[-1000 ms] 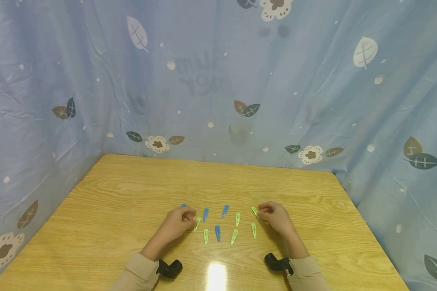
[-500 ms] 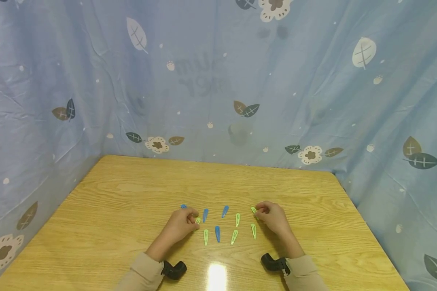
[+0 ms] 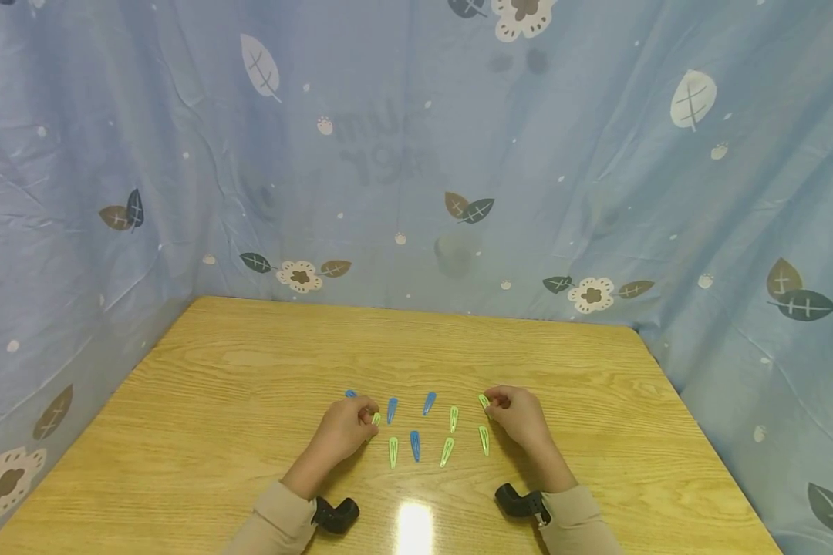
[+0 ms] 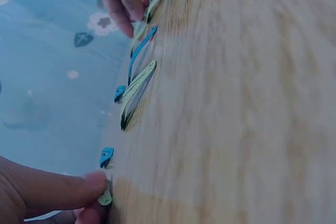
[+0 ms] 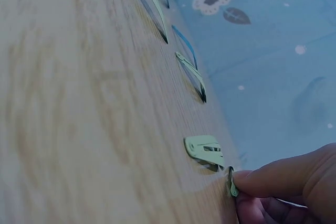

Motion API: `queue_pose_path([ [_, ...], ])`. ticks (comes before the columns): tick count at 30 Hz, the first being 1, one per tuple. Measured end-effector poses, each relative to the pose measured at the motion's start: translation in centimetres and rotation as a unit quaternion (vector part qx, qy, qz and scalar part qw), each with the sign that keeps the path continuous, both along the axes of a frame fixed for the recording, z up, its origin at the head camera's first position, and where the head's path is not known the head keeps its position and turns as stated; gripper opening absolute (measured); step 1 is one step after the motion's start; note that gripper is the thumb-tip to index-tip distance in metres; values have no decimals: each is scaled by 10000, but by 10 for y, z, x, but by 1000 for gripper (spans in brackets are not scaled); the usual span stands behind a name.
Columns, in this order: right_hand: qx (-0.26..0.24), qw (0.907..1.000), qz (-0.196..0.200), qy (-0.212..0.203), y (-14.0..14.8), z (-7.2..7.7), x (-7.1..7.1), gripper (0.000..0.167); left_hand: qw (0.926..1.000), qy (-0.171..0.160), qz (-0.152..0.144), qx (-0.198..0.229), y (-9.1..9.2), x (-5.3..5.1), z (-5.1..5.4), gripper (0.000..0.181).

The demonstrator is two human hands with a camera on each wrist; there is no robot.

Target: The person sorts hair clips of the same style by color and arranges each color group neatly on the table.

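Note:
My left hand (image 3: 340, 428) pinches a green snap hair clip (image 4: 105, 198) between thumb and fingers, close to the tabletop. On the right, my right hand (image 3: 519, 416) grips the end of another green hair clip (image 5: 233, 184) with thumb and forefinger. Between the hands lie more clips in loose rows. Green ones include a clip (image 3: 392, 452) at the front left and a clip (image 3: 483, 440) beside my right hand. Among the blue ones are a front clip (image 3: 415, 445) and a back clip (image 3: 429, 402). A blue clip (image 3: 350, 393) is partly hidden behind my left hand.
The wooden table (image 3: 250, 370) bears all the clips. A patterned blue curtain (image 3: 389, 154) hangs round its back and sides. Black wrist-worn devices (image 3: 336, 515) sit at both sleeves, and a bright reflection shines at the front.
My left hand has moved slightly right and its fingers have come together on the green hair clip. My right hand has shifted a little left, thumb and forefinger now on its green clip.

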State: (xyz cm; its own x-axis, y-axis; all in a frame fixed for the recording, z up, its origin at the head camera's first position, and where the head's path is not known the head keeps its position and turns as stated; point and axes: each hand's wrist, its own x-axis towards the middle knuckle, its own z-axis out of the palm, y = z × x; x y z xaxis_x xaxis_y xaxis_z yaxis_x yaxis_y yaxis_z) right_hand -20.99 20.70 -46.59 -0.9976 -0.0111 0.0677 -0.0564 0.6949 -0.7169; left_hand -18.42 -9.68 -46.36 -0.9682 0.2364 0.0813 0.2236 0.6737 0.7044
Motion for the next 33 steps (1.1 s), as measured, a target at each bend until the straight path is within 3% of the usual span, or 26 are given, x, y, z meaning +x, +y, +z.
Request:
queue_pose_path([
  [9,34,10000,-86,10,1,-3,-2,23,9971,-348,226,639,-4,-4,1,24],
  [33,-111,9999,-68,-72,2,-5,-2,24,9929,-545,324,1002,-7,-5,-3,26],
])
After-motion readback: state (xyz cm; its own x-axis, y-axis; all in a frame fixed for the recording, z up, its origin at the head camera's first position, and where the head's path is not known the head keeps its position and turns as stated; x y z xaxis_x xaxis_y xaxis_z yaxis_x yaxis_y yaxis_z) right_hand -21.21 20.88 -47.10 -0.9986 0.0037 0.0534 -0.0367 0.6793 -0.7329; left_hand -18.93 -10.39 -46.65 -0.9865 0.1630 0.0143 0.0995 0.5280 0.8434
